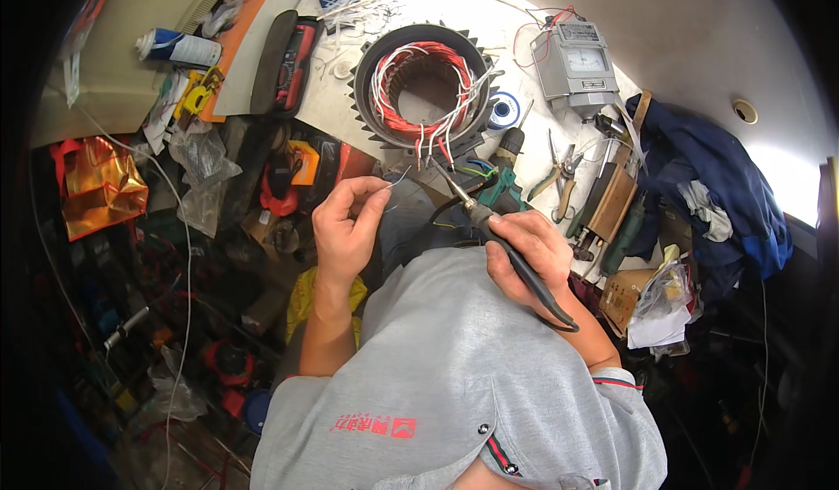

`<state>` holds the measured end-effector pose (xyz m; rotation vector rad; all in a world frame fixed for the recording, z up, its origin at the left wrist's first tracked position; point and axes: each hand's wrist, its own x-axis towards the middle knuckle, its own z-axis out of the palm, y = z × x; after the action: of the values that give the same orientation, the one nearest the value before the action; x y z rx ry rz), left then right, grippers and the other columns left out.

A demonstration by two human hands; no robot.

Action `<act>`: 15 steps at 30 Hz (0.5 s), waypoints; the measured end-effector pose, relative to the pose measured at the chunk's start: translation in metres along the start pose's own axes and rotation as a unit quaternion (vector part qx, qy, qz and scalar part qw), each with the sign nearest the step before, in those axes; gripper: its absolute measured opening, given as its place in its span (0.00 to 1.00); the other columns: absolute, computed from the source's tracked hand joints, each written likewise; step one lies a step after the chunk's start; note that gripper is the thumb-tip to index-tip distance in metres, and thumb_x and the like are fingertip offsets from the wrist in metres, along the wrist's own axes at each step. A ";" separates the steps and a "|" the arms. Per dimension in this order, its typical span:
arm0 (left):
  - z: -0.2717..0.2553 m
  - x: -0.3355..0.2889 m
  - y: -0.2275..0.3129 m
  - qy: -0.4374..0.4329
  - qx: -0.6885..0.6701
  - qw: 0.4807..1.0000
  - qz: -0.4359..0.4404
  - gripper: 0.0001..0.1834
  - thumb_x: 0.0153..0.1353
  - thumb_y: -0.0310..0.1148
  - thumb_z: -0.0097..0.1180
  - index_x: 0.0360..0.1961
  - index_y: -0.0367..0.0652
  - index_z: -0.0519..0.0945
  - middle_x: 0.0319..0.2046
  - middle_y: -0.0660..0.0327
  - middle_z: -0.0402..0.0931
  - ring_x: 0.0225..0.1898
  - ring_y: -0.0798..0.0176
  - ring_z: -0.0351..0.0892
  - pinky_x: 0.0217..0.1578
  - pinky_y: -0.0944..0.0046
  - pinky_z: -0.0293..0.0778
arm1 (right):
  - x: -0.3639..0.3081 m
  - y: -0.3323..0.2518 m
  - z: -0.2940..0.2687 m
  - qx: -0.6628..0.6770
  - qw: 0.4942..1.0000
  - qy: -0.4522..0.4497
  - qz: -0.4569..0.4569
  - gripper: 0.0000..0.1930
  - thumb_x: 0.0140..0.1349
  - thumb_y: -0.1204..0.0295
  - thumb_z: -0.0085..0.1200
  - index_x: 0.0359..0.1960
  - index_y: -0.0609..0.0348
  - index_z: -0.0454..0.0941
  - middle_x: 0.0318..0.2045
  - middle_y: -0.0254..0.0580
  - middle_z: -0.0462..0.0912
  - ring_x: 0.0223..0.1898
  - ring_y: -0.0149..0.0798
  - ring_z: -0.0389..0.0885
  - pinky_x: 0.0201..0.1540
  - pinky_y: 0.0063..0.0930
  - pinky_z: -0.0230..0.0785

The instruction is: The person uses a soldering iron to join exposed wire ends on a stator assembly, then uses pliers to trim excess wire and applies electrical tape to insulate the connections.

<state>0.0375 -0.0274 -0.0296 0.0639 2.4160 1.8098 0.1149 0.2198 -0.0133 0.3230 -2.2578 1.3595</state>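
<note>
Left hand point(345, 228): raised at near left of the stator; thumb and forefinger were pinched together on a wire.
Thin wire point(402, 176): held by one end at the left fingertips; its free length was pointed far and right, toward the lead ends.
Stator point(365, 127): set on the far side of the worktop point(328, 116), beyond both hands; ring-shaped, dark, finned.
Leads point(458, 121): white and red, brought over the stator's near rim; ends were hung between the wire and the iron, far and right of the left fingertips, far and left of the right fingers. The left fingers were placed nearer.
Soldering iron point(481, 217): long axis was slanted from near right to far left; tip was placed just beside the lead ends, contact not discernible.
Right hand point(533, 250): fingers were closed around the iron's handle.
</note>
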 end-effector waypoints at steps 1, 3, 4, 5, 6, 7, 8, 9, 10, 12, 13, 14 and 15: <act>0.000 0.000 -0.001 0.001 -0.002 1.000 0.000 0.06 0.66 0.22 0.65 0.42 0.33 0.84 0.33 0.62 0.86 0.31 0.75 0.81 0.35 0.72 0.77 | 0.002 0.000 0.001 0.003 1.000 0.003 -0.004 0.20 0.48 0.84 0.67 0.46 0.69 0.83 0.34 0.49 0.84 0.30 0.46 0.84 0.33 0.33 0.79; 0.000 0.000 -0.002 0.001 -0.005 1.000 -0.001 0.06 0.66 0.22 0.65 0.43 0.33 0.84 0.33 0.62 0.86 0.31 0.75 0.81 0.35 0.72 0.77 | 0.005 0.001 0.003 0.005 1.000 0.002 -0.007 0.22 0.45 0.85 0.68 0.46 0.69 0.83 0.33 0.47 0.84 0.29 0.45 0.84 0.32 0.33 0.79; 0.000 0.000 -0.001 0.001 -0.005 1.000 -0.001 0.06 0.66 0.22 0.65 0.43 0.33 0.85 0.33 0.62 0.86 0.31 0.75 0.81 0.35 0.72 0.77 | 0.005 0.001 0.004 0.002 1.000 -0.001 -0.006 0.22 0.45 0.85 0.68 0.46 0.69 0.83 0.33 0.47 0.84 0.29 0.45 0.84 0.32 0.33 0.79; 0.000 0.000 -0.001 0.001 -0.006 1.000 -0.001 0.06 0.66 0.22 0.65 0.43 0.33 0.85 0.33 0.62 0.86 0.31 0.75 0.81 0.35 0.72 0.77 | 0.005 0.001 0.005 0.000 1.000 -0.005 -0.005 0.22 0.45 0.85 0.68 0.46 0.69 0.83 0.33 0.47 0.84 0.29 0.45 0.84 0.33 0.33 0.79; 0.000 0.000 -0.001 0.001 -0.006 1.000 -0.001 0.06 0.66 0.22 0.65 0.43 0.33 0.85 0.33 0.62 0.86 0.31 0.75 0.81 0.35 0.72 0.77 | 0.004 0.001 0.005 -0.001 1.000 -0.009 0.001 0.20 0.48 0.84 0.67 0.47 0.68 0.83 0.34 0.49 0.85 0.30 0.46 0.85 0.33 0.34 0.79; -0.001 0.000 -0.001 0.001 -0.006 1.000 -0.001 0.06 0.66 0.22 0.65 0.43 0.33 0.85 0.33 0.62 0.86 0.32 0.75 0.81 0.36 0.72 0.77 | 0.002 0.000 0.005 -0.001 1.000 -0.014 0.008 0.19 0.50 0.83 0.67 0.47 0.68 0.83 0.36 0.50 0.85 0.32 0.46 0.85 0.34 0.34 0.79; -0.001 0.000 -0.001 0.002 -0.006 1.000 -0.001 0.06 0.66 0.22 0.65 0.42 0.33 0.85 0.33 0.62 0.86 0.32 0.75 0.82 0.36 0.72 0.77 | 0.000 0.000 0.005 -0.002 1.000 -0.018 0.014 0.18 0.53 0.82 0.66 0.47 0.68 0.83 0.37 0.52 0.86 0.33 0.47 0.86 0.35 0.35 0.79; 0.000 0.000 -0.002 0.002 -0.006 1.000 0.000 0.06 0.66 0.22 0.65 0.42 0.33 0.85 0.33 0.62 0.86 0.32 0.74 0.82 0.36 0.72 0.77 | 0.000 -0.001 0.004 -0.003 1.000 -0.019 0.013 0.18 0.53 0.83 0.66 0.47 0.68 0.83 0.37 0.52 0.86 0.33 0.47 0.86 0.35 0.35 0.79; -0.001 -0.001 -0.002 0.002 -0.005 1.000 -0.001 0.06 0.66 0.22 0.65 0.42 0.33 0.85 0.33 0.62 0.86 0.32 0.74 0.82 0.36 0.72 0.77 | 0.001 -0.002 0.004 -0.003 1.000 -0.021 0.012 0.18 0.53 0.83 0.66 0.47 0.68 0.83 0.37 0.52 0.86 0.33 0.47 0.86 0.35 0.35 0.79; -0.001 -0.001 -0.004 0.003 -0.002 1.000 -0.003 0.06 0.66 0.22 0.65 0.42 0.33 0.85 0.33 0.62 0.86 0.32 0.74 0.82 0.36 0.72 0.77 | 0.001 -0.003 0.004 -0.004 1.000 -0.021 0.011 0.18 0.52 0.83 0.66 0.47 0.68 0.83 0.37 0.52 0.86 0.33 0.47 0.86 0.35 0.35 0.79; -0.001 -0.001 -0.003 0.002 -0.003 1.000 -0.003 0.06 0.66 0.22 0.65 0.42 0.33 0.85 0.33 0.62 0.86 0.32 0.74 0.82 0.36 0.72 0.78 | 0.002 -0.003 0.004 -0.006 1.000 -0.021 0.010 0.18 0.52 0.83 0.66 0.47 0.68 0.83 0.37 0.52 0.86 0.33 0.47 0.86 0.36 0.35 0.79; 0.000 0.000 -0.003 0.002 -0.004 1.000 -0.004 0.06 0.66 0.22 0.66 0.42 0.33 0.85 0.33 0.62 0.86 0.32 0.74 0.82 0.36 0.72 0.78 | 0.002 -0.004 0.004 -0.007 1.000 -0.020 0.009 0.18 0.52 0.83 0.66 0.47 0.68 0.83 0.37 0.52 0.86 0.33 0.47 0.86 0.36 0.35 0.79; 0.000 0.000 -0.002 0.001 -0.005 1.000 -0.005 0.06 0.66 0.22 0.66 0.42 0.33 0.85 0.33 0.61 0.86 0.32 0.74 0.82 0.36 0.72 0.78 | 0.003 -0.003 0.004 -0.009 1.000 -0.013 0.006 0.19 0.50 0.84 0.67 0.47 0.68 0.83 0.35 0.50 0.85 0.32 0.46 0.85 0.34 0.34 0.79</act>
<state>0.0378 -0.0279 -0.0317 0.0492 2.4043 1.8200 0.1128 0.2144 -0.0110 0.3244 -2.2956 1.3471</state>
